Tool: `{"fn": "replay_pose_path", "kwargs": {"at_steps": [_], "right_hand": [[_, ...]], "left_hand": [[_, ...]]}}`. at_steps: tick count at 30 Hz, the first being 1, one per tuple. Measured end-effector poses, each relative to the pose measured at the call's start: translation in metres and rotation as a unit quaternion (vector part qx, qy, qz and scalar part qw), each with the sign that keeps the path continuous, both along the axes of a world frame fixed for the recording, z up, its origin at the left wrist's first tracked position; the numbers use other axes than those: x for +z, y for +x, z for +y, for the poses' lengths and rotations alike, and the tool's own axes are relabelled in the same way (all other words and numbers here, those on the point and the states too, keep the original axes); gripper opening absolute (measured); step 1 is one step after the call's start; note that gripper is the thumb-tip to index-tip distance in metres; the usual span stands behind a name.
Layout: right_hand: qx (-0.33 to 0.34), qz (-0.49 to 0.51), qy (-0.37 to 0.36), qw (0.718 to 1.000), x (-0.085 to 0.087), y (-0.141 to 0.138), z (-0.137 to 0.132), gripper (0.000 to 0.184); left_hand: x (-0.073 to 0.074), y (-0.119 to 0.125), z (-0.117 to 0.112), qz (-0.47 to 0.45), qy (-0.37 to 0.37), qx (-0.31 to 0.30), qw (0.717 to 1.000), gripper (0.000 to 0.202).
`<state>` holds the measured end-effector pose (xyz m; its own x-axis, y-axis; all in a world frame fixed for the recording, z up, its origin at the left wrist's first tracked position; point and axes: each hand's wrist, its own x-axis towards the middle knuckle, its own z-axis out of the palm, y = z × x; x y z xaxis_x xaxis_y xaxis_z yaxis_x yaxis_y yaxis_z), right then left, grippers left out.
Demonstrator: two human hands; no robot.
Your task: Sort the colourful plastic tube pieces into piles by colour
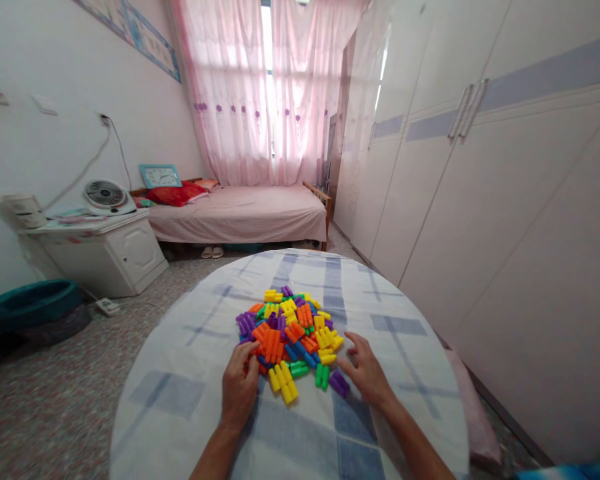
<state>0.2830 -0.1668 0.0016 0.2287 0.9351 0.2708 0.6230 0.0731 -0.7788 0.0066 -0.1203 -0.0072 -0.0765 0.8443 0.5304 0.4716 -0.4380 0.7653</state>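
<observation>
Loads of white wardrobe (430,167) in this room: tall doors with pale purple bands, running along past the right edge of the surface. Next biggest, pink curtains (235,80) with a row of purple flowers across them, hanging behind the bed. The bed (245,210) has a pink sheet and sits out beyond the far edge. Then the surface (425,400) itself, round, with a white cloth patterned in blue-grey blocks and stripes. Off past its left edge there's a white cabinet (143,260), a teal-lined bin (30,303) on the floor, and a little white fan (107,195) standing on the cabinet.

OK, the fun bit: a heap of bright plastic pieces (294,331), orange, yellow, purple, blue and green, piled around the middle of the surface, well in from the edges.

Two bare hands reach in over the near edge. The left hand (240,383) is curled at the heap's left side, fingertips right against some orange pieces (271,345); honestly can't tell if it's pinching one. The right hand (364,370) has thumb and fingers spread wide, just beside the yellow pieces (325,338) on the right.

Smallest stuff, toward the near edge: a yellow chunk (283,383), a green piece (323,377) and a purple piece (339,384) right by it.
</observation>
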Motion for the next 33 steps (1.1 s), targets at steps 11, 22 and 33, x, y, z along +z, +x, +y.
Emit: {"fn": "replay_pose_path", "kwargs": {"at_steps": [11,22,33], "right_hand": [[0.02,-0.057,0.049,0.997,-0.01,-0.012,0.044,0.031],[-0.146,-0.003,0.033,0.989,-0.016,0.04,0.041,0.034],[-0.249,-0.061,0.079,0.963,-0.028,0.066,0.048,0.061]], "left_hand": [[0.004,-0.004,0.003,-0.053,-0.056,0.011,0.997,0.024],[0.003,-0.002,0.005,-0.086,-0.094,0.011,0.992,0.024],[0.002,-0.003,0.002,-0.088,-0.102,0.009,0.991,0.025]]}}
